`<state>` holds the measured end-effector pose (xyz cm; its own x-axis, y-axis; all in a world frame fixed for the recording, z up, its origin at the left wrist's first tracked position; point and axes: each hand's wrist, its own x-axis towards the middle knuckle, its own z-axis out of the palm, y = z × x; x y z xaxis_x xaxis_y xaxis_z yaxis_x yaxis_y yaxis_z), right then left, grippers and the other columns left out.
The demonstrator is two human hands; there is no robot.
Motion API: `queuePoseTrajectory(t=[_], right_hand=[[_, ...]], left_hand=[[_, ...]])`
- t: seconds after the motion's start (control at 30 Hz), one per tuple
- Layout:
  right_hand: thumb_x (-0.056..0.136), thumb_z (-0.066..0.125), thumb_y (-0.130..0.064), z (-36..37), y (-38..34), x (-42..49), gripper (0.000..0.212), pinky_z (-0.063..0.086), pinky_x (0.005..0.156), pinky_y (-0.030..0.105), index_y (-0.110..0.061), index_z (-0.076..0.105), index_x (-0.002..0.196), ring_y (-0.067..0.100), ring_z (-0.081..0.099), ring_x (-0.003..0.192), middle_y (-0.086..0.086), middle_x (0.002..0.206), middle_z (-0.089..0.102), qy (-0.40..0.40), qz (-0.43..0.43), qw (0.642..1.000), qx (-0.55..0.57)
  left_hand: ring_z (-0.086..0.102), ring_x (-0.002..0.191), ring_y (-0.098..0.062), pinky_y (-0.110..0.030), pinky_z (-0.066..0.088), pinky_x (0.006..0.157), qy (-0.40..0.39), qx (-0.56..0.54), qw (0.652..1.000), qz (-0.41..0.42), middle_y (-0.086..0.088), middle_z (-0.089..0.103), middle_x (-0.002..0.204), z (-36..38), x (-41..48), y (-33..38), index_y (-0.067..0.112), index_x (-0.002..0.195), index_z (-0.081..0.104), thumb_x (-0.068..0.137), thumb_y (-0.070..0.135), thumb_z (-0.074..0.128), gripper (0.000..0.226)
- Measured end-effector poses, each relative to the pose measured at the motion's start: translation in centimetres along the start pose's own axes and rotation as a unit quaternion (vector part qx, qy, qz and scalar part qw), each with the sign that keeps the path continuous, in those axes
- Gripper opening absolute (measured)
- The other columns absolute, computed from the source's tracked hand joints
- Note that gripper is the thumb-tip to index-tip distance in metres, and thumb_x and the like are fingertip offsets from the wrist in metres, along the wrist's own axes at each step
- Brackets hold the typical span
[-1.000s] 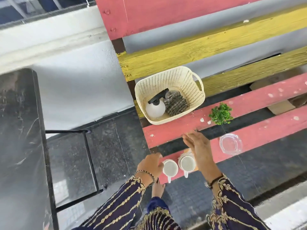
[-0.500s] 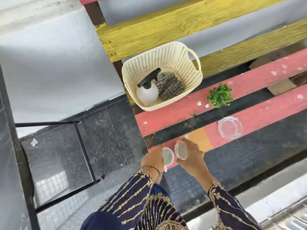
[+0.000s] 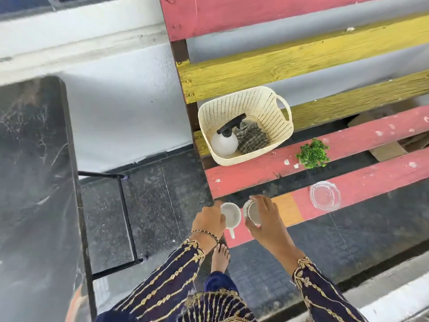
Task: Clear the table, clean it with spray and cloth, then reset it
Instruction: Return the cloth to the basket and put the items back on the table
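While curled, both hands [image 3: 210, 220] [image 3: 267, 223] around smooth round white cups [image 3: 230, 214] [image 3: 253, 211] on painted slats [image 3: 348, 194].

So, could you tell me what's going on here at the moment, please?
A person is bent over a painted slatted bench, with a hand on each of two white cups at its near end: the left hand on the left cup, the right hand on the right cup. The spray bottle and checked cloth lie in the cream basket. A small green plant and a clear glass dish sit further along.
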<state>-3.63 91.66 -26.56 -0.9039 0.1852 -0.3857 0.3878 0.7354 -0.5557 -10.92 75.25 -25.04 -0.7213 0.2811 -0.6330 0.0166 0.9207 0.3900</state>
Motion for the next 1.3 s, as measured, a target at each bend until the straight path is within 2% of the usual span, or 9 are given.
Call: queuePoseTrajectory(t=[0.27,0.37,0.53,0.6,0.73,0.87,1.07,1.2,1.3], right_hand=[[0.094,0.07,-0.021,-1.6,-13.9,-2.2,0.061,0.04,0.105,0.042,-0.009,0.044,0.148,0.032,0.042,0.127,0.011,0.142,0.045,0.059,-0.105,0.993,0.003],[0.094,0.071,-0.023,-1.1,-20.5,-3.7,0.065,0.035,0.108,0.037,-0.012,0.043,0.151,0.029,0.04,0.13,0.011,0.142,0.045,0.08,-0.147,0.986,0.0],[0.095,0.07,-0.03,2.4,-31.0,-6.5,0.068,0.034,0.117,0.04,-0.017,0.04,0.155,0.028,0.037,0.139,0.008,0.146,0.041,0.084,-0.198,0.976,-0.017],[0.094,0.072,-0.028,4.3,-34.6,-7.5,0.068,0.031,0.119,0.036,-0.017,0.041,0.154,0.028,0.038,0.139,0.008,0.144,0.042,0.08,-0.22,0.972,-0.011],[0.096,0.071,-0.028,10.0,-43.3,-10.2,0.068,0.032,0.119,0.035,-0.02,0.04,0.155,0.025,0.037,0.139,0.005,0.143,0.039,0.045,-0.261,0.964,0.002],[0.096,0.068,-0.028,16.2,-50.0,-12.1,0.068,0.022,0.109,0.018,-0.026,0.036,0.157,0.02,0.033,0.138,-0.001,0.145,0.036,-0.01,-0.285,0.958,-0.009],[0.096,0.064,-0.037,25.1,-58.7,-14.3,0.071,0.031,0.109,0.027,-0.028,0.031,0.158,0.019,0.032,0.135,-0.006,0.146,0.035,-0.107,-0.307,0.944,-0.051],[0.092,0.062,-0.039,29.2,-62.3,-15.3,0.073,0.033,0.113,0.036,-0.03,0.032,0.157,0.019,0.031,0.138,-0.006,0.149,0.036,-0.154,-0.297,0.94,-0.065],[0.091,0.065,-0.04,31.4,-63.8,-15.7,0.073,0.031,0.115,0.036,-0.026,0.035,0.157,0.021,0.028,0.141,-0.003,0.15,0.036,-0.17,-0.298,0.935,-0.092]], left_hand=[[0.071,0.086,-0.039,-0.044,0.059,0.079,0.112,-0.105,0.988,0.009,-0.021,0.07,0.108,-10.8,-7.0,-6.1,0.017,0.13,0.054,0.093,0.017,0.046,0.038],[0.073,0.076,-0.035,-0.043,0.061,0.074,0.151,-0.157,0.976,0.027,-0.019,0.073,0.102,-15.2,-10.6,-10.4,0.015,0.127,0.056,0.092,0.014,0.046,0.036],[0.072,0.079,-0.037,-0.044,0.06,0.074,0.215,-0.209,0.953,0.037,-0.021,0.074,0.094,-21.5,-17.6,-18.7,0.012,0.118,0.064,0.089,0.012,0.05,0.032],[0.071,0.085,-0.038,-0.043,0.059,0.078,0.236,-0.214,0.947,0.035,-0.02,0.074,0.097,-23.4,-20.1,-22.1,0.012,0.115,0.065,0.088,0.011,0.05,0.031],[0.07,0.09,-0.037,-0.042,0.058,0.081,0.279,-0.189,0.941,0.022,-0.018,0.073,0.102,-26.8,-25.3,-31.4,0.011,0.118,0.064,0.09,0.013,0.049,0.032],[0.07,0.091,-0.039,-0.045,0.058,0.081,0.285,-0.185,0.94,-0.023,-0.023,0.072,0.102,-29.2,-29.4,-40.5,0.006,0.119,0.063,0.091,0.011,0.048,0.032],[0.069,0.09,-0.038,-0.043,0.058,0.082,0.3,-0.141,0.937,-0.114,-0.018,0.073,0.102,-31.0,-35.2,-54.3,0.016,0.121,0.064,0.089,0.017,0.048,0.035],[0.07,0.086,-0.037,-0.043,0.059,0.078,0.303,-0.141,0.929,-0.161,-0.019,0.074,0.097,-31.1,-37.6,-60.7,0.02,0.119,0.065,0.09,0.019,0.047,0.033],[0.067,0.094,-0.035,-0.037,0.054,0.079,0.3,-0.112,0.929,-0.185,-0.016,0.072,0.106,-30.7,-38.5,-64.2,0.017,0.117,0.065,0.091,0.023,0.047,0.032]])
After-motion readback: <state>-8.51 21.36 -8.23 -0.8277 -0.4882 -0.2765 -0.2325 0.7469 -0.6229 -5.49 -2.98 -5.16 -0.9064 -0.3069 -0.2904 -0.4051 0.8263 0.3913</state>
